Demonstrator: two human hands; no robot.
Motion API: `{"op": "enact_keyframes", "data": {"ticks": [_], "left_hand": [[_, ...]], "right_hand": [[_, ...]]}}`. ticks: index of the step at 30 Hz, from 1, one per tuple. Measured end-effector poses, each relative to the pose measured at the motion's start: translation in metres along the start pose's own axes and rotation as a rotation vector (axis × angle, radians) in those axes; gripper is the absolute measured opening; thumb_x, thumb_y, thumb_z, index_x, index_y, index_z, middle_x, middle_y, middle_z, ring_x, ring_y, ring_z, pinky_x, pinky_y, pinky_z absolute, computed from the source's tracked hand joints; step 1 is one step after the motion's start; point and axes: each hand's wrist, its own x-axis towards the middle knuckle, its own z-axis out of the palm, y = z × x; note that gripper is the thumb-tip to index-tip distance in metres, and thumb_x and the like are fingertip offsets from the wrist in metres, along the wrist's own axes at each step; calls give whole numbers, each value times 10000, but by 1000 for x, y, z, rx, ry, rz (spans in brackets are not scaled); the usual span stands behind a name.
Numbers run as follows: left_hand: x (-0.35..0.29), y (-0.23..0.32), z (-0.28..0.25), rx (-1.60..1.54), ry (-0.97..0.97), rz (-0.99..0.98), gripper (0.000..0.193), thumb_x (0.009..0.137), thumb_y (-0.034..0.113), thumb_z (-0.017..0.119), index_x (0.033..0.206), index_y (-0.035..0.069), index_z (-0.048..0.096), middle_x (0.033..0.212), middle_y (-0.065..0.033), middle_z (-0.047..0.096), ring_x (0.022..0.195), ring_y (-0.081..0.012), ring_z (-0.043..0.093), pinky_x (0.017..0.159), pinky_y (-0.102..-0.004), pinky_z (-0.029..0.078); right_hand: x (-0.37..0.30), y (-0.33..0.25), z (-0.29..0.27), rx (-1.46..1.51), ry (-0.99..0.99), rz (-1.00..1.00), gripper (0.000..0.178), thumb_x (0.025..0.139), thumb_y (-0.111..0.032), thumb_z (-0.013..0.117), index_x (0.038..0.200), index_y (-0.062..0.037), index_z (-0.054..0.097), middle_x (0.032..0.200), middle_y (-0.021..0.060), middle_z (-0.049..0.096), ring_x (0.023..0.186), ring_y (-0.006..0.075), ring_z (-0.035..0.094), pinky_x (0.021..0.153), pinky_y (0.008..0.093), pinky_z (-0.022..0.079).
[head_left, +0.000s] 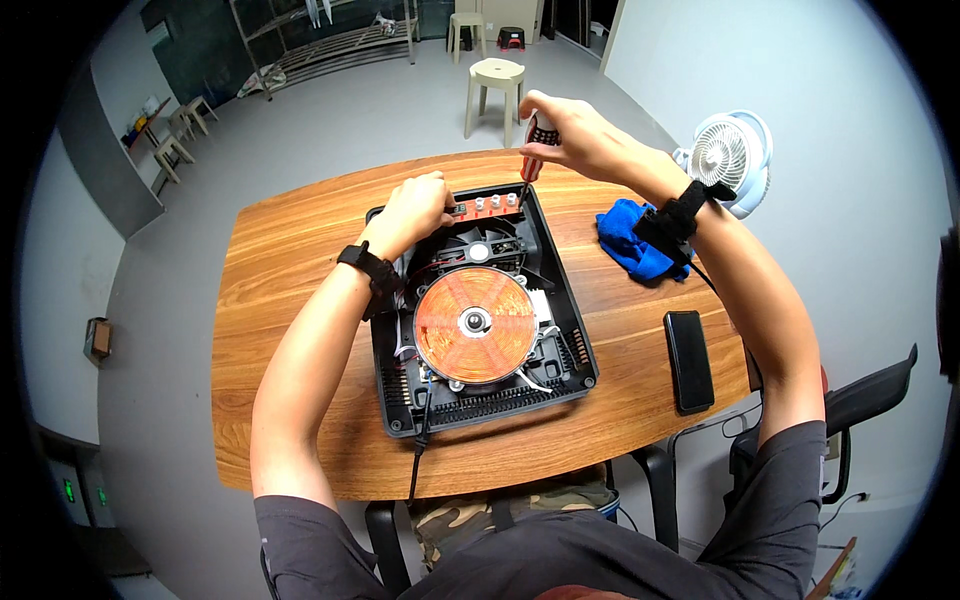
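In front of me lies an opened induction cooker, its black plastic housing (400,410) holding a round copper coil (475,325). A dark fan (478,243) sits behind the coil. Along the far edge of the housing runs a red circuit board (487,206) with several white buttons. My left hand (412,212) is closed at the board's left end; what its fingertips grip is hidden. My right hand (575,140) is wrapped round the handle of a screwdriver (532,160), held upright. Its tip points down at the board's right end; whether it sits in a screw is too small to tell.
On the wooden table (300,290), a blue cloth (640,240) and a black phone (688,360) lie to the right. A power cord (418,455) hangs off the near edge. Beyond stand a white fan (722,155), a stool (496,75) and a metal rack (340,45).
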Motion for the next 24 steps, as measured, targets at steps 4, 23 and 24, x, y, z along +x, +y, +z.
{"op": "enact_keyframes", "data": {"ticks": [4,23,24], "left_hand": [[1,-5,1,10,-31,-24,318,752,199,839,1043,79,795,1031,-150,669,1020,-354,662,896,-440,533],[-1,-4,-1,10,-1,7,316,741,201,839,1021,61,796,1003,-163,674,984,-359,668,880,-440,540],[1,-3,0,8,4,18,318,739,203,841,1020,61,796,1006,-164,674,983,-361,669,881,-440,540]], "right_hand": [[10,-7,-8,-139,-185,77,376,959,-301,689,1124,-7,522,855,237,664,795,407,653,739,446,529],[34,-29,-26,-404,-378,363,523,1038,-505,494,993,6,600,792,206,707,767,408,700,729,498,556],[30,-23,-25,-406,-324,323,526,1035,-508,501,983,5,608,792,205,707,765,409,699,729,500,554]]}}
